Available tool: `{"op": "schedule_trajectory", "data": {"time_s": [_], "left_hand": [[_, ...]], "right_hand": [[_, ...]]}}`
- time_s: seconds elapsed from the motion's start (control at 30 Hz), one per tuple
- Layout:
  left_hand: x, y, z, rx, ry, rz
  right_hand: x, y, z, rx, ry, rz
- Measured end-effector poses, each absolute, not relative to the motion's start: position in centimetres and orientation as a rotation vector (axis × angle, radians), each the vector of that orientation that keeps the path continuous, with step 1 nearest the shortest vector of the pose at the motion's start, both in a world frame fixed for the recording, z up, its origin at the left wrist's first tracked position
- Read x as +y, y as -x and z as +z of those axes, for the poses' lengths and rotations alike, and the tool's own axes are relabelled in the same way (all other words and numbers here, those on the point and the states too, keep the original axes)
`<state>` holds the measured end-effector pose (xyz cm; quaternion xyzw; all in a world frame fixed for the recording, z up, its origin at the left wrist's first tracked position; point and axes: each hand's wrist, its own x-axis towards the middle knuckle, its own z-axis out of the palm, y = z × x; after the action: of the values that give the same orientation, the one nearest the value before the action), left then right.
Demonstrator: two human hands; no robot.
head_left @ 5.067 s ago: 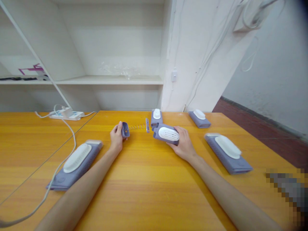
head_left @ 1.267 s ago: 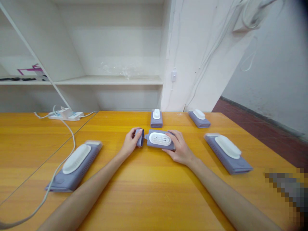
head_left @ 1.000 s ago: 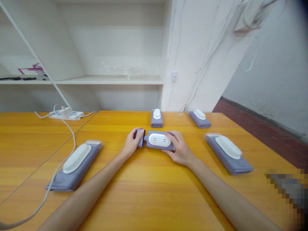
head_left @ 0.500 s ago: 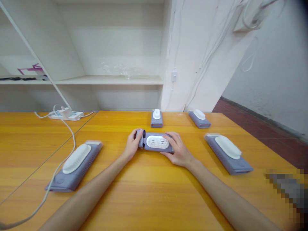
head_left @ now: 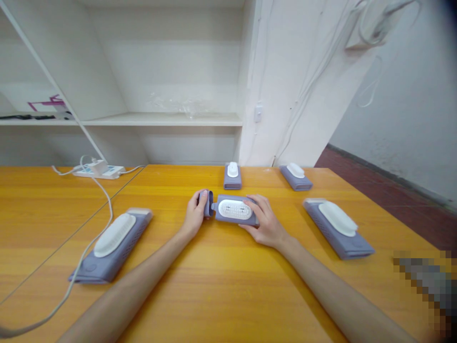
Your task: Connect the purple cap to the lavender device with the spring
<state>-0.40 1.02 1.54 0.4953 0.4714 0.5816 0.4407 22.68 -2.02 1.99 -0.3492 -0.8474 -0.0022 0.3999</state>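
A grey-purple end cap (head_left: 209,204) is in my left hand (head_left: 194,212), its open end facing right. My right hand (head_left: 266,220) grips the right end of a flat grey-purple case (head_left: 228,219), thumb below and fingers over the top. On the case's upper face sits a white oval pad (head_left: 234,209), dotted all over, with two small dark marks. A narrow tab juts from the left end of the case toward the cap. Between cap and case there is a small gap, and the tab's tip is close to the cap's mouth.
Similar grey-purple cases with white ovals lie around: one at left (head_left: 110,252), one at right (head_left: 339,231), two at the back (head_left: 233,183) (head_left: 296,180). A white cable (head_left: 107,200) runs from a power strip (head_left: 98,170) across the left case. White shelves (head_left: 160,119) stand behind the table.
My left hand has drawn the end cap slightly left, away from the case, so the gap between them is wider. My right hand stays nearly in place on the case.
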Motion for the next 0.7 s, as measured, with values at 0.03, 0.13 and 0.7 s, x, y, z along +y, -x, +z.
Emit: {"op": "schedule_trajectory", "data": {"time_s": [0.03, 0.13, 0.7], "left_hand": [[1.00, 0.41, 1.57, 1.187, -1.238, 1.451], [0.92, 0.44, 1.75, 1.209, -1.290, 1.451], [0.02, 0.28, 2.41, 1.226, -1.442, 1.227]], "right_hand": [[-2.06, -22.66, 2.02, -2.140, 0.883, -0.004], [-2.19, -22.53, 2.06, -2.138, 0.886, 0.014], [-1.66, -22.44, 1.50, -2.138, 0.990, 0.081]]}}
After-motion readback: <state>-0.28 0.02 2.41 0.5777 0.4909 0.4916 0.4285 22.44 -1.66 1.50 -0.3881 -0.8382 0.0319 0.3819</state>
